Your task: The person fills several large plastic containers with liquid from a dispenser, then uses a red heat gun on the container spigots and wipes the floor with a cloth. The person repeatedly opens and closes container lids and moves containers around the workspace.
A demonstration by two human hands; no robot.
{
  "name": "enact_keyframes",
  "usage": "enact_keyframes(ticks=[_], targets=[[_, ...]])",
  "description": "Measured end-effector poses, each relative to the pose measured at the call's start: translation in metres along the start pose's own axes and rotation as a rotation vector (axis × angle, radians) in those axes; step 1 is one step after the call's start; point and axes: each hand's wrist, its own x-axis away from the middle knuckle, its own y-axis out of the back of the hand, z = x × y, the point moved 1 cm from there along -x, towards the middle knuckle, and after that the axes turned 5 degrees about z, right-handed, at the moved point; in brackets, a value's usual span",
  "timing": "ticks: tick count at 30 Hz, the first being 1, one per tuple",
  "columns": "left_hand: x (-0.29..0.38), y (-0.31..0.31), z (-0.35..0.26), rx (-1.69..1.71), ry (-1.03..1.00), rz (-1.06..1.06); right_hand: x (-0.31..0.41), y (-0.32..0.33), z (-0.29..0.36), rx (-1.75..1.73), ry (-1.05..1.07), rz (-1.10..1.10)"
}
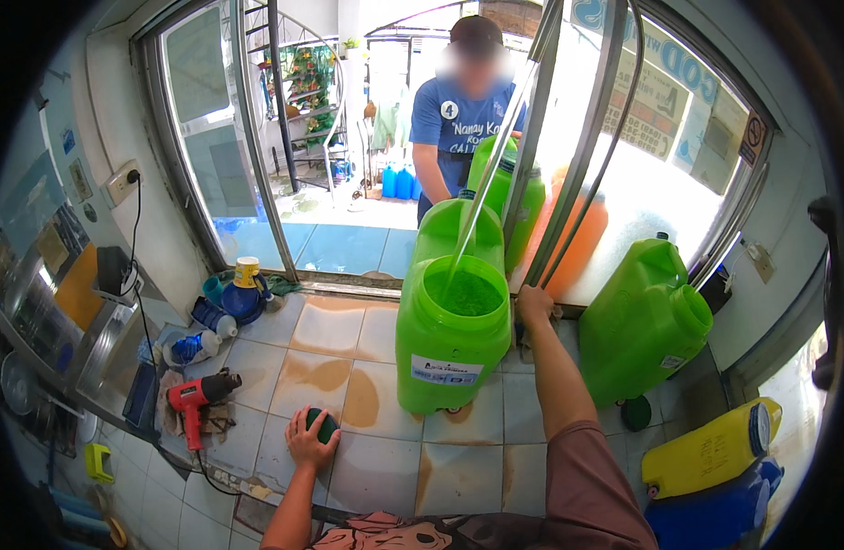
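My left hand (310, 440) rests on the tiled counter with its fingers around a dark green screw cap (323, 424). My right hand (534, 306) is closed at the foot of a metal door frame (580, 165) and a thin grey hose (611, 148); which of them it grips I cannot tell. Left of that hand stands a lime-green water jug (449, 344) with a label and a wide open mouth. A pale, shiny tube or stream (487, 168) runs down into this mouth, and the water inside (466, 295) looks churned.
Another open green jug (635, 330) stands right, near a dark cap (635, 413). Yellow (704, 454) and blue (704, 512) containers sit lower right. A red heat gun (196, 405) and bottles (195, 347) lie left. Beyond the sliding window, a person (463, 117) stands by a green jug (514, 206).
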Motion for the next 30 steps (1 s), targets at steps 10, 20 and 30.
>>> enact_keyframes(ticks=[10,20,30], targets=[[0.000,-0.001,0.001,-0.016,0.001,0.010,-0.002,-0.007,-0.004,0.001,0.040,-0.012],[0.001,0.004,-0.004,0.022,0.024,0.022,0.001,-0.012,-0.007,-0.066,0.000,-0.067],[0.000,0.002,-0.001,0.002,0.007,0.018,0.008,-0.014,-0.010,-0.057,-0.020,-0.057]])
